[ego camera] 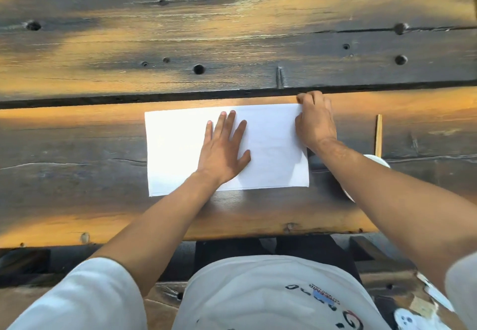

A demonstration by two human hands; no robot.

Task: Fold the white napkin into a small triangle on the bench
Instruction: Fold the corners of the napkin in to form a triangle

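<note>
The white napkin [178, 154] lies flat as a wide rectangle on the near plank of the wooden bench [77, 136]. My left hand [223, 148] presses palm-down on its middle, fingers spread and pointing away from me. My right hand [316, 120] sits at the napkin's far right corner, fingers curled over that corner and pinching its edge. The napkin's right edge is partly hidden under my right hand and wrist.
A thin wooden stick [378, 136] lies to the right of the napkin. A white round object [376, 160] shows partly under my right forearm. A dark gap [129, 99] runs between the planks just beyond the napkin. The bench's front edge [258, 234] is near my lap.
</note>
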